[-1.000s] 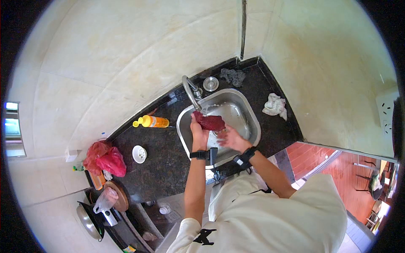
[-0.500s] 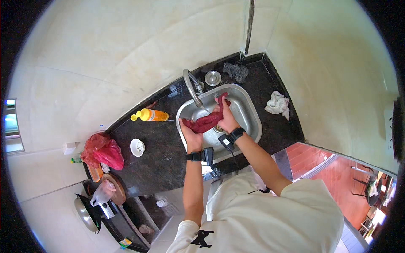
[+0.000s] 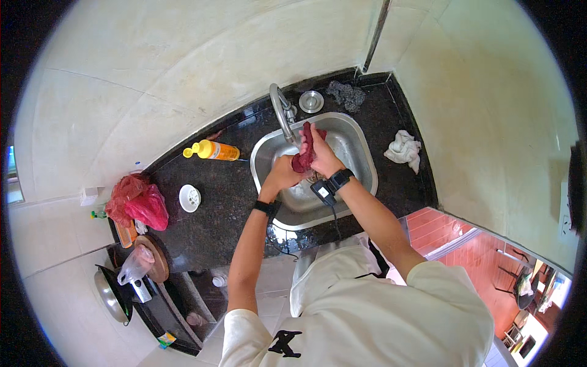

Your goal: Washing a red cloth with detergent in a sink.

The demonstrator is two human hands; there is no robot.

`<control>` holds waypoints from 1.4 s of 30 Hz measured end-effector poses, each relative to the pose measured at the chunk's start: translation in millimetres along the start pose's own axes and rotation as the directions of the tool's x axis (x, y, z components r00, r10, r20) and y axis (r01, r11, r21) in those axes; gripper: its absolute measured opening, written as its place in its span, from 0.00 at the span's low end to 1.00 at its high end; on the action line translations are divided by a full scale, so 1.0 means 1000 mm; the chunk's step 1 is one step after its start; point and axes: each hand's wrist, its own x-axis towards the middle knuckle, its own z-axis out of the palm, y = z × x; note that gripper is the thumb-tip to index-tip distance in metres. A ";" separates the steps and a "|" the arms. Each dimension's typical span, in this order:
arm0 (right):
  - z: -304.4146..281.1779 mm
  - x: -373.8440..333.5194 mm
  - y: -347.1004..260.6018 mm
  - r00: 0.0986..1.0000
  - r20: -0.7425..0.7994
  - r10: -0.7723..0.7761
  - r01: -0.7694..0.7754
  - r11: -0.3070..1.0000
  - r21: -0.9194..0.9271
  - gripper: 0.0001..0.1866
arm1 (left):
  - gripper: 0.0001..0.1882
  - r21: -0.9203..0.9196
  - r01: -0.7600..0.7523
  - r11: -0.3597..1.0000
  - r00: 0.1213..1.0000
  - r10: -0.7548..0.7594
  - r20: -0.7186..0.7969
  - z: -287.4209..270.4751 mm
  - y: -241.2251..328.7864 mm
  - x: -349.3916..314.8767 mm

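A dark red cloth [image 3: 307, 148] is bunched and held between my two hands, over the metal sink [image 3: 342, 211]. My left hand [image 3: 283, 174] is closed round its lower end. Gripping the upper part, my right hand [image 3: 321, 156] has its fingers wrapped about the cloth, and a bit of it sticks out past them. Both hands are close together below the spout of the curved faucet [image 3: 282, 110]. Water seems to run from the spout onto the cloth. The sink's drain is mostly hidden by the right hand and wrist.
Left of the sink lie a yellow-orange bottle [image 3: 215, 150], a small white bowl [image 3: 190, 199] and red plastic bags [image 3: 147, 205]. Behind it are a metal strainer [image 3: 311, 101] and a grey mesh scrubber [image 3: 347, 96]. A crumpled white cloth [image 3: 403, 150] rests on the right.
The red cloth was stretched between my hands and is now bunched up. My left hand has moved up and right, close to my right hand. The view has shifted slightly.
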 end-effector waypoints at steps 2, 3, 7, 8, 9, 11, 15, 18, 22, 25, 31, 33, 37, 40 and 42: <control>-0.009 0.005 0.001 1.000 -0.001 0.013 -0.013 1.000 -0.027 0.25 | 0.21 0.281 0.055 0.958 0.990 -0.016 -0.139 0.004 0.001 0.008; -0.011 0.009 0.004 1.000 0.002 0.001 -0.001 1.000 0.022 0.25 | 0.21 0.278 0.051 0.959 0.991 -0.014 -0.136 0.006 0.000 0.010; -0.011 0.016 0.010 0.997 -0.076 -0.008 0.014 0.997 0.075 0.23 | 0.21 0.516 0.168 0.840 0.967 -0.040 -0.250 0.011 0.004 0.012; -0.009 0.017 0.010 0.997 -0.077 -0.004 0.010 0.997 0.073 0.23 | 0.20 0.557 0.199 0.807 0.954 -0.030 -0.298 0.013 0.001 0.012; -0.007 0.017 0.011 0.991 -0.136 0.016 -0.005 0.997 0.082 0.22 | 0.20 0.554 0.202 0.808 0.954 -0.033 -0.299 0.014 -0.002 0.012; -0.007 0.019 0.010 0.979 -0.198 0.035 -0.017 0.996 0.091 0.22 | 0.20 0.547 0.221 0.807 0.961 -0.085 -0.262 0.015 -0.004 0.015; -0.006 0.020 0.010 0.968 -0.239 0.079 -0.037 0.984 0.176 0.22 | 0.18 0.516 0.221 0.827 0.963 -0.102 -0.249 0.019 -0.009 0.017; 0.003 0.022 0.015 0.965 -0.248 0.084 -0.042 0.985 0.168 0.22 | 0.18 0.532 0.211 0.820 0.957 -0.062 -0.284 0.017 -0.025 0.016; -0.005 0.025 0.012 0.989 -0.134 0.056 -0.036 0.989 0.147 0.19 | 0.18 0.413 0.155 0.897 0.945 -0.013 -0.325 0.024 -0.039 0.026; 0.007 0.023 0.015 0.997 -0.066 -0.036 0.029 0.994 -0.104 0.16 | 0.16 0.210 0.094 0.973 0.909 0.002 -0.417 0.024 -0.050 0.016; 0.017 0.010 0.005 0.979 0.201 -0.036 0.076 0.978 -0.196 0.15 | 0.25 -0.312 -0.173 0.934 0.826 -0.035 -0.563 0.016 -0.049 0.009; 0.023 0.007 0.009 0.976 0.166 -0.144 0.174 0.967 -0.185 0.17 | 0.21 -0.329 -0.468 0.820 0.668 0.085 -0.739 0.018 -0.041 0.010; 0.023 0.000 0.007 0.961 0.201 -0.191 0.227 0.958 -0.175 0.19 | 0.27 -0.672 -0.204 0.712 0.855 -0.205 -0.477 0.016 -0.021 -0.015; 0.020 0.000 0.007 0.947 0.229 -0.227 0.267 0.951 -0.158 0.19 | 0.31 -0.830 -0.379 0.408 0.855 -0.189 -0.483 0.021 -0.009 -0.022; 0.022 -0.001 0.012 0.938 0.236 -0.254 0.286 0.952 -0.111 0.18 | 0.30 -0.846 -0.479 0.234 0.846 -0.135 -0.516 0.021 -0.018 -0.023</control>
